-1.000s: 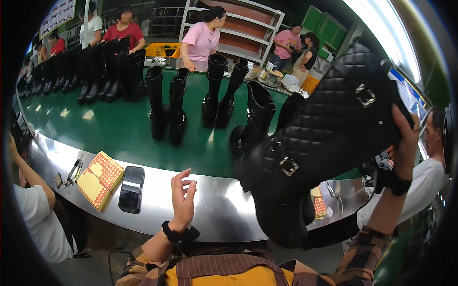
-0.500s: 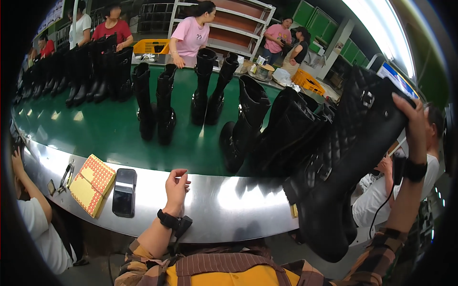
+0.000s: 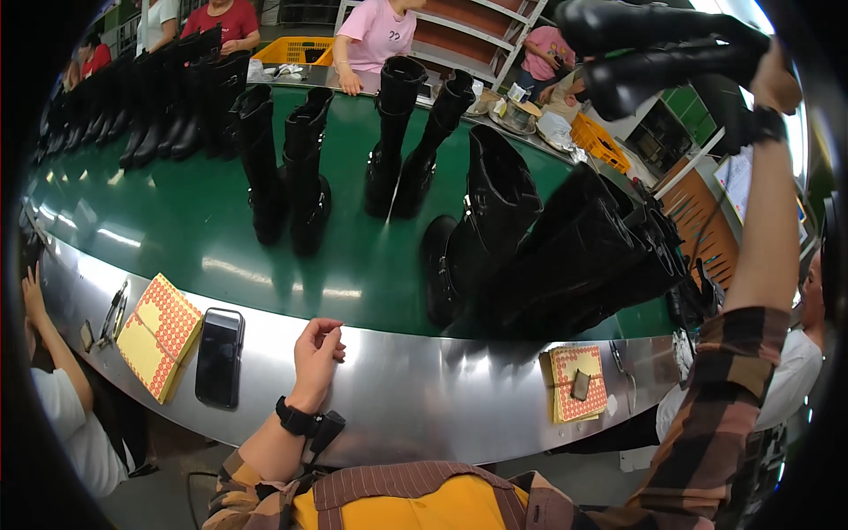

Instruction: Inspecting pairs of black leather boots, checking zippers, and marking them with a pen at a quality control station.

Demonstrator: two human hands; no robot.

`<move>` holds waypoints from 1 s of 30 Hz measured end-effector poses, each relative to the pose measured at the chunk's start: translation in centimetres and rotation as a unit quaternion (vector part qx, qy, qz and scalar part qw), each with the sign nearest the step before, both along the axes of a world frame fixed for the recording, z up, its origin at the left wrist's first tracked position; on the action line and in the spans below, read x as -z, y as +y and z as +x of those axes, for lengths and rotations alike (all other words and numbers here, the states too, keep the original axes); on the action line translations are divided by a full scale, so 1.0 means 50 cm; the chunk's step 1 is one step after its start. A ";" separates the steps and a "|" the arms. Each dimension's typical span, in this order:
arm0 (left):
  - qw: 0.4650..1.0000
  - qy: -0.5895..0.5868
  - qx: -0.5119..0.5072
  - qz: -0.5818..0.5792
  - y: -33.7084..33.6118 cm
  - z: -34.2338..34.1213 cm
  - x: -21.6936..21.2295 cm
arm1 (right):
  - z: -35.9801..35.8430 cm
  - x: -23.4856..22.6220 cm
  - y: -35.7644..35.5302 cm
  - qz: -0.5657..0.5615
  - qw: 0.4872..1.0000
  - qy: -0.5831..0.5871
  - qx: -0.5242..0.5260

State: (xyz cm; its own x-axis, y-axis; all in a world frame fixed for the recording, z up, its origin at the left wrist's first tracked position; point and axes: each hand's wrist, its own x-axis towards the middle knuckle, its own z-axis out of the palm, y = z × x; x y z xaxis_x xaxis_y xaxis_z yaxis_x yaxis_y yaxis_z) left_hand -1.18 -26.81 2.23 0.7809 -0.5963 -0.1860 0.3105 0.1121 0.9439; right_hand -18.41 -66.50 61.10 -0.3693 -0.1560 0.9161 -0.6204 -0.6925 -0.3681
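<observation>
High at the upper right, my right hand [image 3: 776,87] is closed round the shafts of a pair of black boots [image 3: 632,78], which lie sideways in the air with their feet to the left. My left hand [image 3: 315,358] rests by the metal edge [image 3: 397,389] of the table, its fingers curled in with nothing seen in them. Just right of centre on the green surface [image 3: 159,230] stands a tall black boot [image 3: 499,212] with a buckle. Beside it more black boots [image 3: 574,247] lean close together, partly blurred. Two upright pairs [image 3: 305,177] [image 3: 397,132] stand farther back.
A dark phone [image 3: 219,358] and a stack of yellow sticker sheets [image 3: 159,336] lie left of my left hand. Another sheet stack [image 3: 579,384] lies at the right. Rows of boots [image 3: 177,106] fill the far left. Co-workers stand across the table near a yellow crate [image 3: 296,51].
My right hand has swung the black boots from low at the right to high up, turning them sideways. The sticker stack at the right has come into sight. My left hand has barely moved.
</observation>
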 end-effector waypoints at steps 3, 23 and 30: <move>1.000 0.013 0.010 0.008 0.002 0.004 -0.002 | 0.110 0.103 -0.154 -0.007 0.988 0.152 0.034; 0.995 -0.023 0.081 0.059 0.023 0.005 -0.013 | 0.437 0.646 -0.453 0.127 0.755 0.603 -0.225; 0.994 0.039 0.088 0.048 0.018 0.010 -0.003 | 0.310 0.375 -0.188 0.075 0.797 0.576 -0.163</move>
